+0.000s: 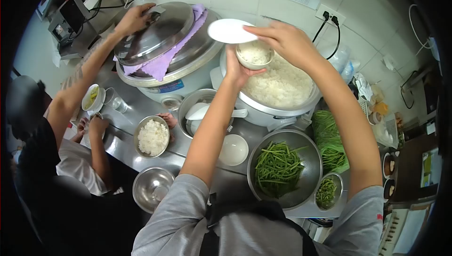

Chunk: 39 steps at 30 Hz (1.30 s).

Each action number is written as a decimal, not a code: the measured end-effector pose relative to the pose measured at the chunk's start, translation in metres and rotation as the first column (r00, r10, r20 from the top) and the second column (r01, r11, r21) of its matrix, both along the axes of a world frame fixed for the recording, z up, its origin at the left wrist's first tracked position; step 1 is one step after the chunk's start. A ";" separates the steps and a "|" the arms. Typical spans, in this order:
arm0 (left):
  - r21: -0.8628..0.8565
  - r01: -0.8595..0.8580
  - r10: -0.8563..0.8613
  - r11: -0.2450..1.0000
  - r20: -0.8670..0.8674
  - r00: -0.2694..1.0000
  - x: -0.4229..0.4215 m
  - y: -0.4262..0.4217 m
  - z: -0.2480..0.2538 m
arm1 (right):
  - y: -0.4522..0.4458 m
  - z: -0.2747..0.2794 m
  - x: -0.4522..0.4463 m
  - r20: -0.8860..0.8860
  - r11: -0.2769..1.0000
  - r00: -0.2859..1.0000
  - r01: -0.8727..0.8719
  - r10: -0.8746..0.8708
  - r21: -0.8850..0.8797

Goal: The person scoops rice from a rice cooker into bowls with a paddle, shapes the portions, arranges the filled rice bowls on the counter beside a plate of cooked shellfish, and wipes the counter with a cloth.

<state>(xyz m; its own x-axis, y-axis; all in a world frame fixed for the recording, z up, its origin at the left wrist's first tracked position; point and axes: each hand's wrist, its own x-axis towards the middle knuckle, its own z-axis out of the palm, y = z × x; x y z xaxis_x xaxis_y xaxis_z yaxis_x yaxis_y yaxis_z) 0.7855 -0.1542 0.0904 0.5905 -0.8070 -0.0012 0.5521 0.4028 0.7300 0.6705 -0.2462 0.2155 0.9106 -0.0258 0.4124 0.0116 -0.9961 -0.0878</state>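
Note:
My left hand is wrapped round a small white bowl with cooked rice in it, above a large open rice cooker. White rice fills much of the cooker. Over the bowl, my right hand grips a white rice paddle. Its broad oval blade points left, and its handle is hidden by my fingers. Below my left forearm, a metal pot holds another white paddle or ladle.
At left, a co-worker's hand grips the lid of another cooker, with a purple cloth beneath. Rice bowl, steel bowl and white bowl stand nearby. Green beans lie in a large bowl, beside a green bag.

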 end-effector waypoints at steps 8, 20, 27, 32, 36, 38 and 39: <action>0.069 0.107 -0.113 0.992 0.089 0.990 -0.005 -0.004 -0.002 | -0.042 -0.063 -0.066 0.065 0.995 0.993 0.095 -0.096 0.013; 0.142 0.064 -0.086 0.988 0.157 0.984 -0.064 0.019 0.033 | -0.020 -0.028 -0.143 -0.113 0.792 0.994 0.075 -0.008 0.605; -0.013 -0.128 0.127 0.992 0.227 0.966 -0.113 0.027 0.042 | 0.035 -0.078 -0.172 0.174 0.840 0.955 0.113 -0.239 0.531; -0.091 -0.249 0.260 0.964 0.127 0.957 -0.150 0.035 0.031 | 0.048 -0.064 -0.192 0.021 0.764 0.961 0.207 -0.277 0.610; -0.055 -0.214 0.218 0.975 0.062 0.974 -0.176 0.051 0.028 | 0.039 -0.013 -0.243 -0.034 0.724 0.965 0.217 -0.258 0.654; -0.066 -0.248 0.252 0.967 0.063 0.966 -0.197 0.053 0.034 | 0.046 -0.004 -0.259 -0.057 0.845 0.976 0.209 -0.209 0.492; -0.075 -0.225 0.230 0.971 0.063 0.971 -0.203 0.055 0.032 | 0.048 -0.014 -0.261 0.013 0.901 0.984 0.160 -0.180 0.403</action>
<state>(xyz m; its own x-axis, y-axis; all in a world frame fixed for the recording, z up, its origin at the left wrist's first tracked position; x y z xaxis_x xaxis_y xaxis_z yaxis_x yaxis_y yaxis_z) 0.5825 -0.0995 0.1224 0.7554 -0.6482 0.0966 0.3884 0.5615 0.7307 0.4095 -0.1987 0.2014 0.8570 -0.3496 0.3786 -0.1404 -0.8653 -0.4812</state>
